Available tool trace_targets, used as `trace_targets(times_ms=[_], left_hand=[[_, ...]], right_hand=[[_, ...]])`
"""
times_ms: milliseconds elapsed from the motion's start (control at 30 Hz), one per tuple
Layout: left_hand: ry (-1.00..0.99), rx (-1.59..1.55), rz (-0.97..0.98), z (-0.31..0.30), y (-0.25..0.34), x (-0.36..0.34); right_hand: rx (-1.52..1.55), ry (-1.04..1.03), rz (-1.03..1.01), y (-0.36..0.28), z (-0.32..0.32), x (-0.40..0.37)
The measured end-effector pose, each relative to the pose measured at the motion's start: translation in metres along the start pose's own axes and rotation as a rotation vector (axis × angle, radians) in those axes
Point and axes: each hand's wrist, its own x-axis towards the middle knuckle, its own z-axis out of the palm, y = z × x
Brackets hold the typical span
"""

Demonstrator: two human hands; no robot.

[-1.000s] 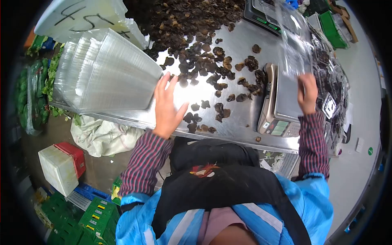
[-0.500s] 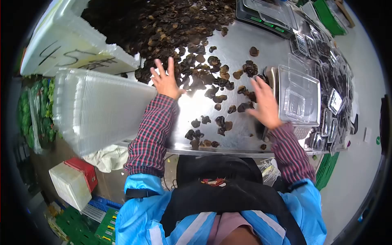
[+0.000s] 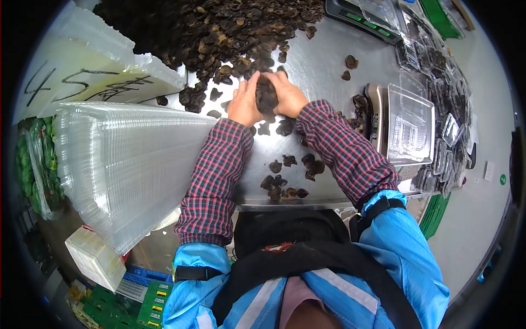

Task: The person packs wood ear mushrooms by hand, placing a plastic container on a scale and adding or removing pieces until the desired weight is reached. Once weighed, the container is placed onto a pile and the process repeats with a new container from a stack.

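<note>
Between my two hands is a clump of dark brown wood ear mushrooms [image 3: 266, 96], pressed together above the metal table [image 3: 323, 66]. My left hand [image 3: 245, 104] closes on the clump from the left, and my right hand [image 3: 289, 96] from the right. The undersides of the fingers are partly hidden. Just beyond the hands lies a large heap of wood ear mushrooms [image 3: 219, 38]. Loose mushroom pieces [image 3: 282, 192] are scattered nearer the table's front edge. A few more lie under and around my right forearm.
On the left lean a tall stack of clear plastic trays [image 3: 137, 159] and a white foam box [image 3: 93, 82] with handwriting. A clear container [image 3: 411, 126] rests on a scale [image 3: 375, 112] at right. Behind it are packed containers [image 3: 438, 98] and another scale [image 3: 364, 24].
My hands were apart and spread over the table; they have come together around a clump of mushrooms. My right hand moved left, away from the scale. Loose pieces were swept inward.
</note>
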Motion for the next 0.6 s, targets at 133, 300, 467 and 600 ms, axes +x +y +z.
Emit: trace_targets(times_ms=[133, 300, 467, 600], left_hand=[[-0.074, -0.116, -0.012, 0.002, 0.007, -0.018], [-0.134, -0.202, 0.066, -0.018, 0.058, -0.038], [-0.080, -0.166, 0.366, -0.013, 0.143, -0.028], [-0.108, -0.171, 0.515, 0.011, 0.243, -0.011]], right_hand=[[0.174, 0.124, -0.057, 0.008, 0.025, -0.020], [0.472, 0.156, 0.012, 0.007, 0.006, -0.069], [0.315, 0.472, -0.079, 0.022, -0.063, -0.130], [0.324, 0.623, -0.104, 0.059, -0.135, -0.196]])
